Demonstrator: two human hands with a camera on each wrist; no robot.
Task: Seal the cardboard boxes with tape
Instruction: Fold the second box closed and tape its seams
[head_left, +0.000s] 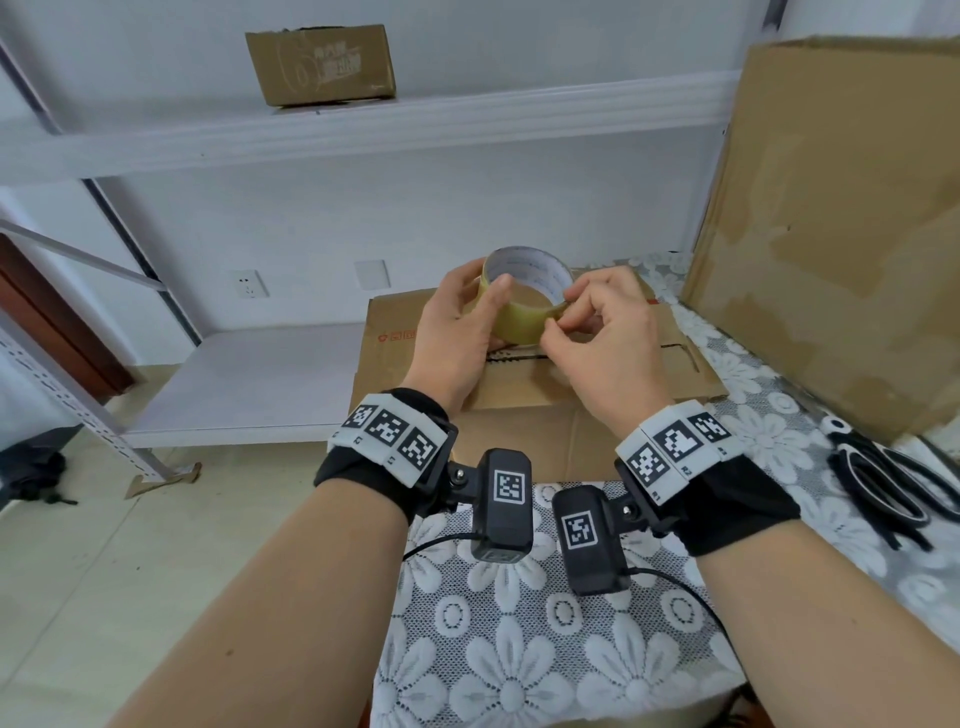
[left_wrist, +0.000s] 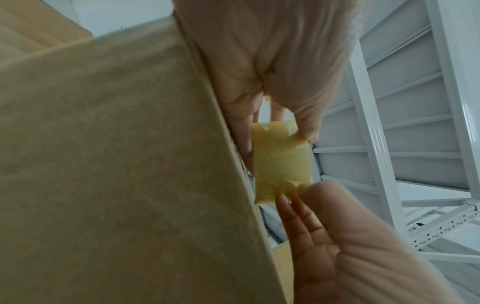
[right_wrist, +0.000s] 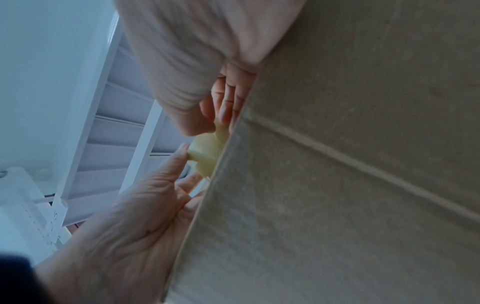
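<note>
Both hands' fingers (left_wrist: 306, 131) pinch the tape roll (head_left: 524, 296); only head view shows scissors (head_left: 878, 483).

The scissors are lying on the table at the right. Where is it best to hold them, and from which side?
Probably take the scissors by their black handle loops, coming from above with the right hand. They lie flat on the lace tablecloth at that hand's side, the loops facing up.
</note>
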